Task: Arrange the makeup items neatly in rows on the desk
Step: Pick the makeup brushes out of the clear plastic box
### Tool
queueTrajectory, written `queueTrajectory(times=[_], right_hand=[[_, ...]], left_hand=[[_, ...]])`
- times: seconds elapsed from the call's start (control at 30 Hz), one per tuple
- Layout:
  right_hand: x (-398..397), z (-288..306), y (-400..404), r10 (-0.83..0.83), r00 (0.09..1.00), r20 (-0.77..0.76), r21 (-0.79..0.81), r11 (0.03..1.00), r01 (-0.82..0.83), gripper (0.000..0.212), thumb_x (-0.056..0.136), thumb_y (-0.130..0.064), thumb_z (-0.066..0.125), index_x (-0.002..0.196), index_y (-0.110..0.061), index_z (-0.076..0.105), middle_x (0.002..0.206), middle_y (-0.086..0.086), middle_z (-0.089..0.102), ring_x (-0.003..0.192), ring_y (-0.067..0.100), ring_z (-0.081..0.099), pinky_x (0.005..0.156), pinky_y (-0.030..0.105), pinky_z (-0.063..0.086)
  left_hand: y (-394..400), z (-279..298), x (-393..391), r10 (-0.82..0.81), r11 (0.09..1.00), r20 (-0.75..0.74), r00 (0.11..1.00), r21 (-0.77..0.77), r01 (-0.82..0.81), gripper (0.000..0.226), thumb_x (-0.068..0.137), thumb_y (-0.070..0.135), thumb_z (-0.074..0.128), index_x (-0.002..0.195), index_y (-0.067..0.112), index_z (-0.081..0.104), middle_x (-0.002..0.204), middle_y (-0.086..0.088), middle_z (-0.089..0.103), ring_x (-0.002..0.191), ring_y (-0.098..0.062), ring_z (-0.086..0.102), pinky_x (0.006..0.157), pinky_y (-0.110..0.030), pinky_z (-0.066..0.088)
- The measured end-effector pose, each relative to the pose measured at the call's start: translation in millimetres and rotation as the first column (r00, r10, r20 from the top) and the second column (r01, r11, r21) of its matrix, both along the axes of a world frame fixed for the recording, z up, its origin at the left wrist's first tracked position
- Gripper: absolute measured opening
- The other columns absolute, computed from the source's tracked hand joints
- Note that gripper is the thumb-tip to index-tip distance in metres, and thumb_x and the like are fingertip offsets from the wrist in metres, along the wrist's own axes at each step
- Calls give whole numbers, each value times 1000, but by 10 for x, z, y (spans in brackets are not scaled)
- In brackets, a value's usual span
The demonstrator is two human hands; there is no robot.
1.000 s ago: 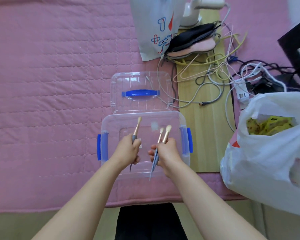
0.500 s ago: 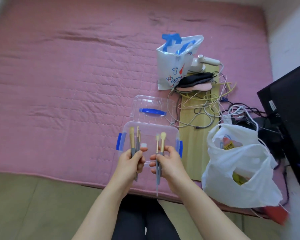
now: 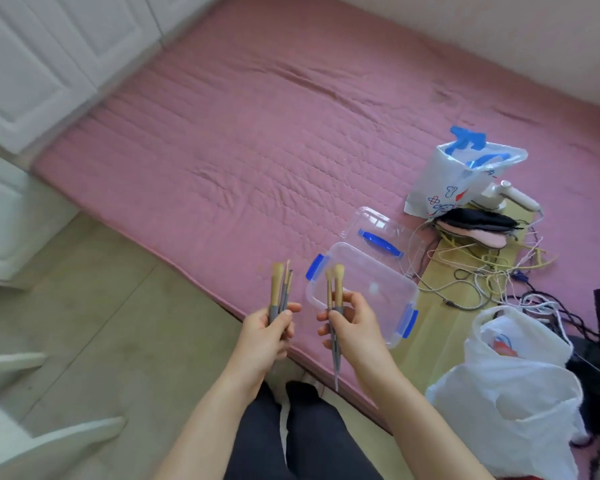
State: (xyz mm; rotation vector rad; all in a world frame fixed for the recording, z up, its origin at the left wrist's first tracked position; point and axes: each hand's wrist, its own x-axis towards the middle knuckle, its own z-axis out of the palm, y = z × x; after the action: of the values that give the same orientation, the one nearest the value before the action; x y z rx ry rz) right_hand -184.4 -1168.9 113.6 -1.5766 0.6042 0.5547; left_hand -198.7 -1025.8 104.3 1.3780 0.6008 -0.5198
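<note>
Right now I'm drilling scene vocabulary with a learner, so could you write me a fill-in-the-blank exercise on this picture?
1. Both hands hold makeup ____, the left hand one bunch, the right hand another.
2. The clear storage box has clips coloured ____.
3. The box rests on a quilted mat coloured ____.
4. The white plastic bag lies to the ____ of the box.

Missing words: brushes; blue; pink; right

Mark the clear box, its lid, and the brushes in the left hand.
clear box (image 3: 388, 299), head view, bare bottom.
lid (image 3: 380, 221), head view, clear panel above the blue handle.
brushes in the left hand (image 3: 277, 284), head view, the thickest brush's tan shaft.
</note>
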Motion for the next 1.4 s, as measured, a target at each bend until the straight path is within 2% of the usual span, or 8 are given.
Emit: queueTrajectory(times=[0.23, 0.37, 0.53, 0.67, 0.8, 1.03, 1.17, 1.4], right_hand=[[61, 165, 825, 316, 944, 97, -104, 946, -306, 20, 94, -2, 38, 107, -15, 45, 83, 5, 63, 61, 14, 59, 54, 27, 47], [42, 221, 1393, 438, 890, 126, -141, 896, -421, 21, 95, -2, 38, 98, -22, 46, 82, 3, 64, 64, 16, 58, 57, 30, 46], [-49, 264, 2156, 569, 808, 152, -176, 820, -544, 26, 93, -1, 41, 100, -25, 48, 86, 4, 65, 63, 13, 57, 52, 26, 44], [-117, 263, 2768, 622, 767, 159, -176, 782, -598, 28, 92, -1, 41, 110, -19, 51, 87, 0, 66, 68, 12, 59, 58, 27, 50], [-168, 270, 3334, 681, 711, 175, -198, 732, -652, 24, 94, -3, 43, 110, -18, 50, 87, -3, 66, 66, 8, 59, 57, 23, 50], [-140, 288, 4116, 731, 659, 176, -211, 682, -700, 22, 95, -2, 45, 108, -20, 47, 89, 0, 68, 66, 8, 60, 53, 17, 50], [14, 287, 4474, 764, 618, 185, -252, 645, -721, 23, 95, -4, 46, 111, -20, 49, 91, -1, 68, 72, 12, 62, 59, 23, 51], [513, 276, 5159, 827, 516, 222, -336, 562, -756, 23, 96, -7, 47, 113, -23, 48, 88, -6, 65, 78, 19, 64, 68, 32, 56]], left_hand=[[811, 160, -295, 243, 969, 10, 970, 49, -243, 19, 99, 13, 45, 106, 7, 62, 65, -3, 47, 43, -8, 29, 42, -21, 23], [1349, 316, -457, 326, 944, 20, 945, 53, -327, 19, 99, 12, 44, 103, 4, 61, 64, -1, 46, 43, -7, 30, 44, -22, 22], [2048, 416, -678, 421, 894, 19, 907, 159, -418, 20, 96, 5, 45, 99, 7, 65, 68, -1, 48, 46, -6, 38, 49, -20, 33], [2609, 429, -841, 501, 854, 22, 865, 150, -499, 18, 94, 4, 47, 100, -2, 63, 67, 9, 56, 52, -11, 37, 49, -21, 35], [3151, 451, -985, 524, 833, 64, 849, 170, -527, 21, 96, 8, 45, 103, 12, 64, 70, -4, 48, 52, -11, 37, 50, -20, 36], [3839, 428, -1099, 604, 755, 108, 790, 242, -610, 19, 98, 15, 45, 106, 20, 62, 69, 0, 50, 49, -1, 46, 52, -16, 40], [4134, 432, -998, 645, 705, 146, 750, 265, -658, 17, 100, 21, 44, 108, 23, 59, 75, -3, 54, 58, -6, 49, 52, -12, 42], [4725, 392, -575, 683, 662, 163, 712, 273, -698, 17, 101, 21, 42, 108, 20, 58, 73, -4, 52, 52, -5, 47, 48, -13, 39]])
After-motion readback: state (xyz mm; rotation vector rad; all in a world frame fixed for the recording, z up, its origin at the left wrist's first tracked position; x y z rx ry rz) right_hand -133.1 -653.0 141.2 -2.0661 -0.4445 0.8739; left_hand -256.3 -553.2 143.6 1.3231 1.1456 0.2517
